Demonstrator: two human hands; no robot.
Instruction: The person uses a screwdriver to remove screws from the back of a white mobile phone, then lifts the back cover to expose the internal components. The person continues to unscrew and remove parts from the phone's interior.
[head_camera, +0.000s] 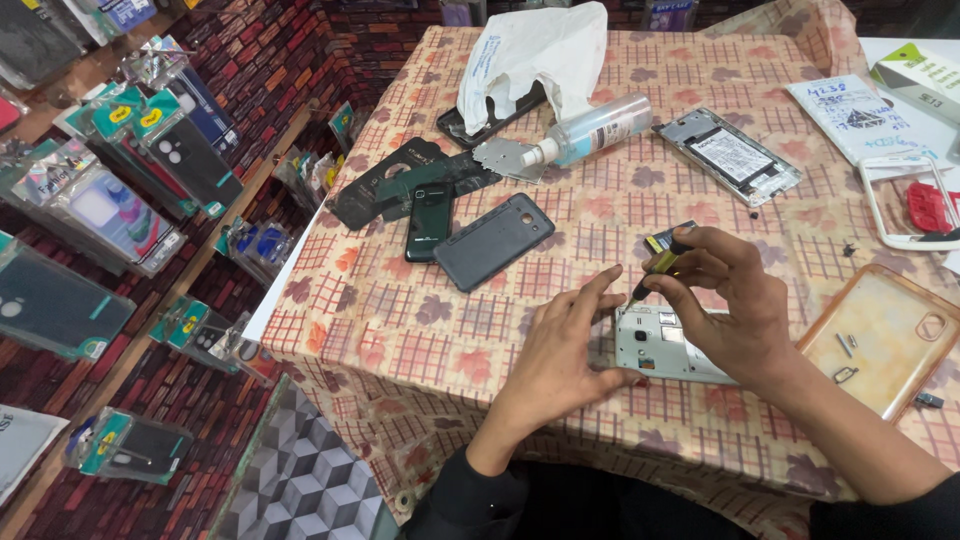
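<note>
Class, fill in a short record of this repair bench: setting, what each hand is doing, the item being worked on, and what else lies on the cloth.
Setting: table under a checked, leaf-patterned cloth, phone cases on display to the left
Left hand: open, fingers steadying the opened white phone
Right hand: holds a small screwdriver, tip down at the phone
Nearby: grey back cover, dark green phone, spray bottle, clear case holding small screws, second opened phone, white plastic bag

The right hand (735, 300) is hiding most of the opened phone (650, 345), the bag (535, 55) is covering a far phone (490, 120), and the right edge is cutting off the white frame (905, 200).
</note>
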